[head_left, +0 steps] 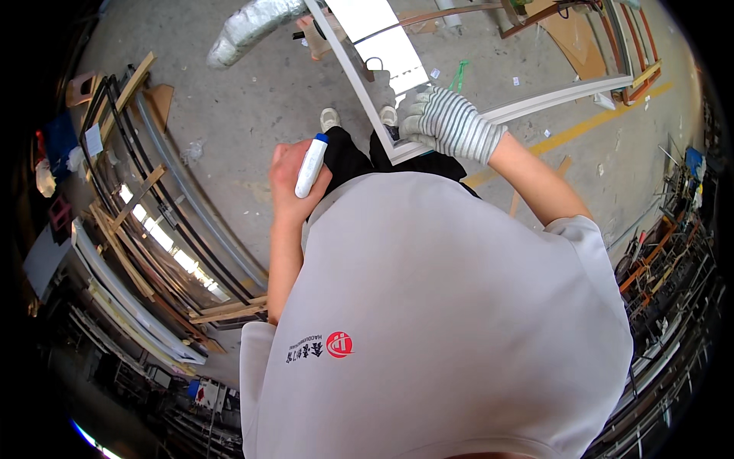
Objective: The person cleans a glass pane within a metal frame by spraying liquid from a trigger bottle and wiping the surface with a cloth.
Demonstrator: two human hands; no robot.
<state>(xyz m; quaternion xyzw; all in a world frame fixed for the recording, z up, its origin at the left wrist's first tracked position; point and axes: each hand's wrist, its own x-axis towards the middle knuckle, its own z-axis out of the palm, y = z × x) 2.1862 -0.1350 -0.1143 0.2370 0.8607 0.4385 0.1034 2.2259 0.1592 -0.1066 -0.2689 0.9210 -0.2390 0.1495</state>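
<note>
My left hand (287, 174), bare, is closed round a thick white marker (310, 170) with a blue end, held upright beside my leg. A striped knit glove covers my right hand (447, 124). Its fingers are curled over a corner of a pale grey window frame (527, 109), and the fingertips are partly hidden. From that corner one bar of the frame runs up and away, the other off to the right. A white sheet (382, 38) shows inside the frame's outline.
To the left, dark-edged panels with wooden strips (138, 206) lean in a stack. A silver-wrapped tube (248, 30) reaches in at the top. Brown frames (646, 46) and cardboard (577, 42) lie far right. Racks of metal profiles (665, 306) line the right side. A yellow line (581, 126) crosses the floor.
</note>
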